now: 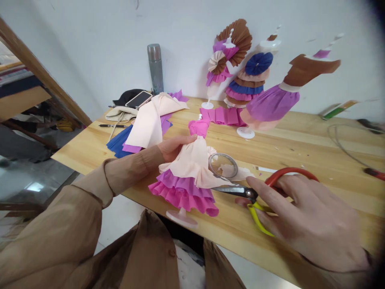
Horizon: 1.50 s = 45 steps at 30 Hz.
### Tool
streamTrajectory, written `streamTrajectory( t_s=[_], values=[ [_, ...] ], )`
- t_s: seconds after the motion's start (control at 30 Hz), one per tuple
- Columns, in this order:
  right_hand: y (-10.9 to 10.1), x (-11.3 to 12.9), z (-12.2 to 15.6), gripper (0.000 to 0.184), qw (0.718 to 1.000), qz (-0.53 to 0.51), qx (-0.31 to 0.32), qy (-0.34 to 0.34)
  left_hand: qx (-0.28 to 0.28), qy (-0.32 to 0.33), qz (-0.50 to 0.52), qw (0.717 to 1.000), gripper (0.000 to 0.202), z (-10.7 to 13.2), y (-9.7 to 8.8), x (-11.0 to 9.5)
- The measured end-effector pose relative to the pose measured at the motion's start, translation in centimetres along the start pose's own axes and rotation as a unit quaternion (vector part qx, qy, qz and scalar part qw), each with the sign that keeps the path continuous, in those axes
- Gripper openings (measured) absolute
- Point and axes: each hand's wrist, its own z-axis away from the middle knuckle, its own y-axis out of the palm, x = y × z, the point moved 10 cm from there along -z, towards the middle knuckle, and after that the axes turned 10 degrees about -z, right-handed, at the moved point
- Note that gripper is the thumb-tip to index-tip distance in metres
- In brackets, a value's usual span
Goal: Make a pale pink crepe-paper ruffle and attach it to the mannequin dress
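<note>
My left hand [174, 147] grips a small dress form [199, 127] at its waist, thumb across the front. The form wears a pink bodice and a layered paper skirt [192, 160], cream on top with purple and pink ruffles below. It leans over the table's front edge on its white round base [182, 218]. My right hand [303, 216] is closed round scissors [251, 194] with one red and one yellow-green handle. Their blades lie at the right hem of the cream layer. Behind the skirt, a roll of clear tape [223, 165] rests beside cream paper scraps [240, 173].
Three dressed forms stand along the wall: one with a brown fan [237, 40], one with a blue rosette [259, 63], one with a purple skirt [272, 104]. Crepe paper sheets [147, 128], a phone [138, 99] and a steel flask [155, 70] occupy the left. A cable [345, 146] runs at right.
</note>
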Motion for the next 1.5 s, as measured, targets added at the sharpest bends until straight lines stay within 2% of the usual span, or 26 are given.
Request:
streamTrajectory(
  t_s=[0.07,0.17,0.3,0.4,0.5,0.73,0.83,0.93,1.1,1.2,1.33,1.5],
  values=[
    [0.0,-0.3,0.2,0.022,1.0,-0.008,0.006,0.016,-0.015,-0.009,0.035,0.999,0.031,-0.8,-1.4,0.1],
    [0.4,-1.0,0.7,0.025,0.998,-0.02,0.034,0.045,-0.069,0.05,0.039,0.996,0.033,-1.4,-4.1,-1.4],
    [1.1,-2.3,1.8,0.026,0.994,-0.029,0.068,0.085,-0.123,0.113,-0.014,0.986,0.035,0.3,-5.6,-3.9],
    [1.8,-3.0,2.5,0.03,0.991,-0.033,0.087,0.1,-0.15,0.164,-0.022,0.975,0.037,2.2,-5.3,-5.7],
    [2.5,-3.1,2.5,0.03,0.989,-0.029,0.098,0.103,-0.146,0.174,-0.015,0.974,0.039,2.9,-4.5,-6.0],
    [2.9,-3.0,1.8,0.032,0.987,-0.053,0.117,0.094,-0.132,0.118,-0.05,0.983,0.043,1.5,-4.6,-4.9],
    [3.0,-3.0,1.6,0.031,0.986,-0.062,0.133,0.083,-0.107,0.113,-0.096,0.983,0.042,1.0,-4.3,-5.5],
    [3.1,-3.0,1.1,0.021,0.983,-0.08,0.145,0.075,-0.09,0.137,-0.139,0.977,0.044,0.8,-3.6,-7.0],
    [3.5,-3.5,-0.3,0.021,0.98,-0.103,0.154,0.069,-0.091,0.209,-0.231,0.946,0.046,0.9,-2.9,-10.1],
    [3.8,-4.3,-1.4,0.025,0.983,-0.087,0.145,0.069,-0.104,0.242,-0.284,0.922,0.044,1.1,-3.2,-11.6],
    [5.1,-5.8,-3.1,0.018,0.984,-0.02,0.154,0.085,-0.155,0.294,-0.335,0.882,0.035,1.2,-4.4,-13.6],
    [7.5,-8.0,-4.9,0.02,0.974,0.057,0.186,0.115,-0.221,0.345,-0.355,0.84,0.027,0.6,-5.8,-14.9]
  ],
)
